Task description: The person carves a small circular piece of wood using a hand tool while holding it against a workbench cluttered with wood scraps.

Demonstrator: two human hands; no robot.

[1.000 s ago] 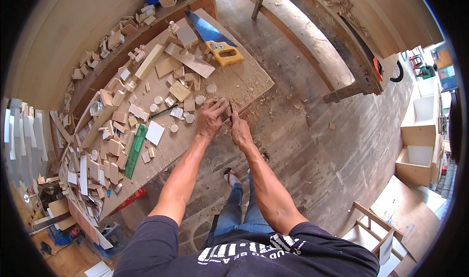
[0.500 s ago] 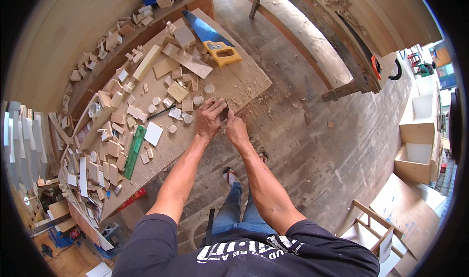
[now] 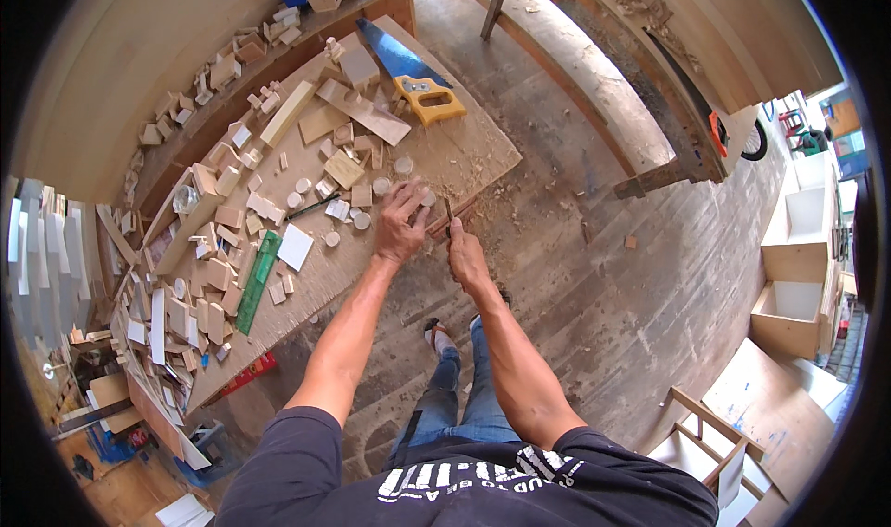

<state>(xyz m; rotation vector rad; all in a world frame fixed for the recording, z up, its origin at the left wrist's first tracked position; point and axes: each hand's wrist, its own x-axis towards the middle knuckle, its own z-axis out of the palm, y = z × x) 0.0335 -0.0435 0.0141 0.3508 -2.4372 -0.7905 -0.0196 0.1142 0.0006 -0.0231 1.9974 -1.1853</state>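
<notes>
At the worktable's [image 3: 492,146] near right edge, my left hand [image 3: 401,221] has fingertips and thumb around a small pale wooden disc [image 3: 427,196]. My right hand [image 3: 467,256] grips a slim tool [image 3: 451,213] like a chisel or knife, its narrow blade pointing away from me, just right of the disc. A reddish-brown strip [image 3: 469,204] runs along the edge beneath, among wood shavings [image 3: 483,188]. Other discs [image 3: 380,186], several small blocks [image 3: 343,169], a white square piece [image 3: 295,247] and a green strip [image 3: 257,283] lie left of my hands.
A handsaw [image 3: 427,100] with a yellow handle lies at the table's back. Beyond are a shelf of offcuts [image 3: 223,67] and a long bench [image 3: 594,81]. White-lined wooden boxes [image 3: 798,248] and leaning panels [image 3: 770,406] stand right. My feet [image 3: 438,337] are on the concrete floor [image 3: 622,295].
My hands have drawn slightly apart, the right one shifting rightward with the tool. The disc and the blade show more clearly between them. The table's other things stay where they were.
</notes>
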